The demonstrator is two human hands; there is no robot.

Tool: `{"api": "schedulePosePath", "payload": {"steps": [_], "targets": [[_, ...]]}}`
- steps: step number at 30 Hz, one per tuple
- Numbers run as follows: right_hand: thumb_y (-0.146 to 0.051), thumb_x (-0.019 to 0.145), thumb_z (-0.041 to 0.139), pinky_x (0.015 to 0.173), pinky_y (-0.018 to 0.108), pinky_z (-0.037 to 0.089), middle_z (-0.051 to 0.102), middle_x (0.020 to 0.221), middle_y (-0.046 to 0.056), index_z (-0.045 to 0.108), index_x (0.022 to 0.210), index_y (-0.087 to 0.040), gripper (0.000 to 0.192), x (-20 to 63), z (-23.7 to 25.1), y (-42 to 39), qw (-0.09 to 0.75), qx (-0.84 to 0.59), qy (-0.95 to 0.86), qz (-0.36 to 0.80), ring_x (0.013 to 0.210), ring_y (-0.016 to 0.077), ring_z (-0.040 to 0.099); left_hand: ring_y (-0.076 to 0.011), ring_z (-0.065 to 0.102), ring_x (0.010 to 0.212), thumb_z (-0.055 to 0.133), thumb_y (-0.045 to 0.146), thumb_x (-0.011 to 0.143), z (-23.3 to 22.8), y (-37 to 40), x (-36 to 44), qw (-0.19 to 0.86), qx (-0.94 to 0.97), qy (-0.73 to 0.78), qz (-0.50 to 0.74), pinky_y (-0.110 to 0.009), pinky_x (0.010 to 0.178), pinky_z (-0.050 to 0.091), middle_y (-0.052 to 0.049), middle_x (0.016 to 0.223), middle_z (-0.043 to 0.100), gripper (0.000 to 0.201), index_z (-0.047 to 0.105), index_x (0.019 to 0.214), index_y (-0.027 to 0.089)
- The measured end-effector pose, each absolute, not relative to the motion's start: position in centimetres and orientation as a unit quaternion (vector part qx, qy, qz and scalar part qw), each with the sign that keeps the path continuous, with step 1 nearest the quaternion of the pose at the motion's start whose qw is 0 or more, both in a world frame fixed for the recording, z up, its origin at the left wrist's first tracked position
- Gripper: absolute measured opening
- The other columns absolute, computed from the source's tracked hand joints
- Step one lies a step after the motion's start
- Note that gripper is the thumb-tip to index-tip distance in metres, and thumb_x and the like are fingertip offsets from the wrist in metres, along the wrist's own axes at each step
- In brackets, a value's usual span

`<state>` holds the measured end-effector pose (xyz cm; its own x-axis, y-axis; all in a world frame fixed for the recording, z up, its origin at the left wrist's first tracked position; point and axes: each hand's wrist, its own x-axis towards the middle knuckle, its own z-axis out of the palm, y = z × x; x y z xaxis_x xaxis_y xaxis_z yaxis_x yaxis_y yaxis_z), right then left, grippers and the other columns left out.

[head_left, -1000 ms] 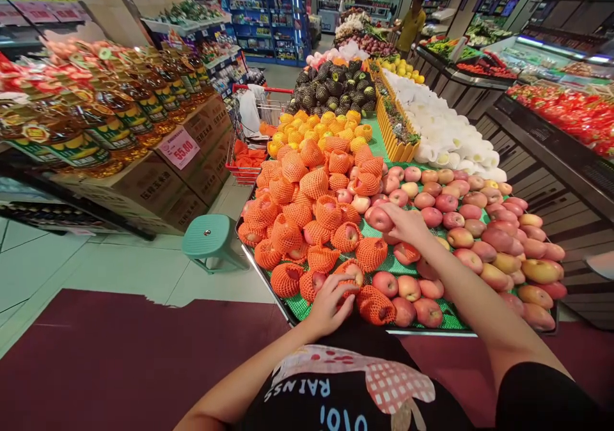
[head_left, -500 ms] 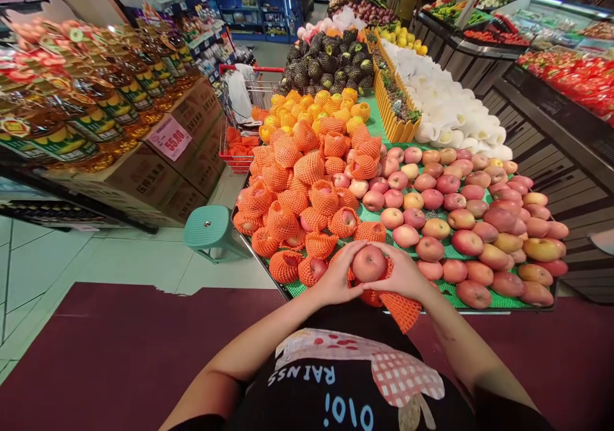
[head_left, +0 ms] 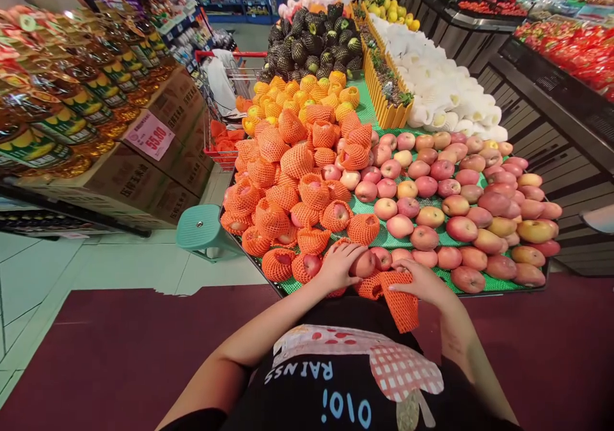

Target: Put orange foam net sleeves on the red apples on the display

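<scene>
My left hand (head_left: 339,268) is wrapped over the left side of a bare red apple (head_left: 364,264), just above the front edge of the fruit stand. An orange foam net sleeve (head_left: 401,303) hangs flat and long from my right hand (head_left: 423,282), pinched near its upper end between thumb and fingers. Between the two hands lies more orange netting (head_left: 370,286); whether it is one sleeve or several I cannot tell. Apples in orange foam nets (head_left: 272,219) are piled to the left of my hands. Bare apples (head_left: 461,228) lie in rows to the right.
Behind the apples sit yellow-netted fruit (head_left: 307,92), black-netted fruit (head_left: 311,41) and white-netted fruit (head_left: 446,92). A yellow picket fence (head_left: 384,92) divides the stand. Left of it are a green stool (head_left: 199,226), a shopping cart (head_left: 223,156) and oil bottles on cartons (head_left: 158,181).
Both hands were cupped around the apple; now only my left hand holds it. My right hand has moved off to the right and taken hold of the foam net sleeve.
</scene>
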<state>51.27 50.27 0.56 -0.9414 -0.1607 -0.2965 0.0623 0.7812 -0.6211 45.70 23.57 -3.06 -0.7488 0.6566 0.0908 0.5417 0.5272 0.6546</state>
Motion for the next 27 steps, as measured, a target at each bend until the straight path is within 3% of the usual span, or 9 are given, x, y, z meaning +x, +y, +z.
{"api": "schedulePosePath", "payload": {"steps": [4,7,9,13,16,18,21,24,27], "targets": [[-0.041,0.064,0.086,0.078,0.044,0.056,0.075,0.092,0.005,0.069,0.088,-0.025,0.033,51.9,0.7,52.1,0.216,-0.012,0.897,-0.386,0.086,0.0298,0.069,-0.0375,0.045,0.137,0.088,0.042,0.069,-3.0,24.1,45.2,0.081,0.338,0.875,0.337,-0.057,0.115,0.031,-0.012,0.146,0.057,0.094,0.044,0.151,0.028],[-0.049,0.071,0.080,0.066,0.037,0.054,0.070,0.077,0.001,0.066,0.078,-0.024,0.029,51.9,1.7,52.3,0.216,-0.024,0.883,-0.416,0.072,0.0232,0.064,-0.0379,0.046,0.134,0.087,0.043,0.071,-2.9,24.6,45.1,0.082,0.334,0.880,0.326,-0.057,0.114,0.033,-0.014,0.143,0.056,0.094,0.043,0.152,0.026],[-0.053,0.077,0.075,0.063,0.036,0.053,0.067,0.076,0.001,0.063,0.079,-0.023,0.032,51.5,2.8,52.2,0.161,-0.008,0.884,-0.439,0.069,0.0210,0.060,-0.0378,0.047,0.133,0.086,0.042,0.072,-2.9,24.8,45.2,0.077,0.329,0.887,0.315,-0.056,0.113,0.036,-0.015,0.142,0.053,0.093,0.042,0.153,0.025],[-0.052,0.078,0.075,0.078,0.038,0.055,0.067,0.088,0.004,0.061,0.084,-0.024,0.032,50.9,4.6,52.1,0.021,0.029,0.865,-0.500,0.083,0.0230,0.063,-0.0378,0.048,0.131,0.085,0.041,0.072,-2.4,24.7,45.1,0.083,0.327,0.887,0.314,-0.056,0.113,0.037,-0.017,0.142,0.051,0.093,0.042,0.152,0.021],[-0.049,0.071,0.080,0.086,0.039,0.055,0.067,0.094,0.004,0.057,0.079,-0.025,0.033,51.1,5.1,51.9,-0.019,0.056,0.812,-0.581,0.095,0.0257,0.065,-0.0353,0.050,0.131,0.077,0.043,0.082,-1.0,24.4,45.2,0.093,0.338,0.849,0.395,-0.055,0.113,0.039,-0.016,0.142,0.053,0.077,0.046,0.149,0.023],[-0.049,0.069,0.078,0.089,0.042,0.056,0.069,0.098,0.005,0.060,0.082,-0.027,0.032,51.4,4.7,51.1,0.004,0.085,0.762,-0.642,0.101,0.0288,0.066,-0.0309,0.050,0.133,0.063,0.041,0.093,0.4,24.3,45.4,0.100,0.339,0.798,0.488,-0.051,0.114,0.039,-0.013,0.143,0.055,0.057,0.048,0.146,0.025],[-0.051,0.070,0.070,0.093,0.050,0.056,0.074,0.109,0.006,0.066,0.101,-0.029,0.038,51.6,3.4,48.8,0.068,0.128,0.702,-0.697,0.109,0.0335,0.067,-0.0264,0.052,0.134,0.049,0.040,0.101,2.0,24.5,46.0,0.148,0.322,0.714,0.604,-0.047,0.117,0.037,-0.010,0.142,0.058,0.039,0.054,0.137,0.026],[-0.051,0.074,0.065,0.097,0.053,0.056,0.074,0.119,0.006,0.065,0.112,-0.031,0.043,51.4,1.8,45.9,0.114,0.142,0.660,-0.729,0.115,0.0341,0.067,-0.0257,0.057,0.123,0.054,0.051,0.098,2.1,24.9,46.6,0.205,0.267,0.664,0.668,-0.044,0.111,0.042,-0.009,0.129,0.064,0.035,0.061,0.119,0.024],[-0.054,0.077,0.066,0.095,0.050,0.059,0.075,0.119,0.005,0.064,0.113,-0.033,0.042,51.5,0.8,43.9,0.149,0.156,0.619,-0.756,0.113,0.0327,0.069,-0.0214,0.060,0.097,0.067,0.064,0.084,1.2,24.9,46.9,0.221,0.170,0.639,0.717,-0.037,0.093,0.050,-0.005,0.102,0.063,0.046,0.058,0.097,0.021]]}}
